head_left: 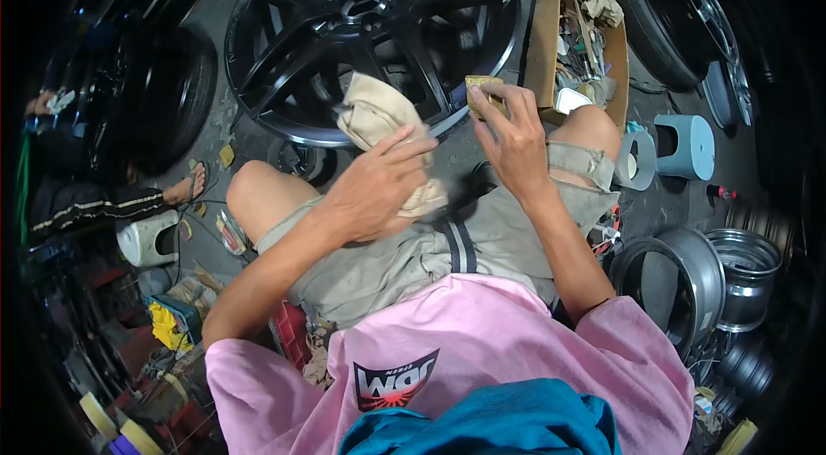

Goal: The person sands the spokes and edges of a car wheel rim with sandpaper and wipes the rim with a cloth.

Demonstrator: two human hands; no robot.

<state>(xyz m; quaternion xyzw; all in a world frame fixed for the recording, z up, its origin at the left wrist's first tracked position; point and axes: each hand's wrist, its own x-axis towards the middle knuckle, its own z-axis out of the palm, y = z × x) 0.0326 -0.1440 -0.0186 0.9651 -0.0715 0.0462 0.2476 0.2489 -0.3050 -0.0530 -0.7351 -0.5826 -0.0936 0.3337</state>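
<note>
My left hand (372, 184) is closed round a folded beige cloth (379, 109), which hangs above my lap and is partly blurred. My right hand (519, 145) pinches a small yellowish sanding pad (484, 86) between thumb and fingers, near my right knee. In front of both hands lies a large black multi-spoke wheel rim (366, 3) with a shiny lower lip. The cloth overlaps the rim's near edge in the view, and I cannot tell whether it touches. The sanding pad appears just beside the rim's lower right edge.
A cardboard box (540, 50) full of tools and rags stands to the right of the rim. Blue-grey stool (693, 145) and silver rims (744, 278) sit farther right. At left are another person's foot (183, 188), a white stool (148, 240) and dark tyres (185, 93).
</note>
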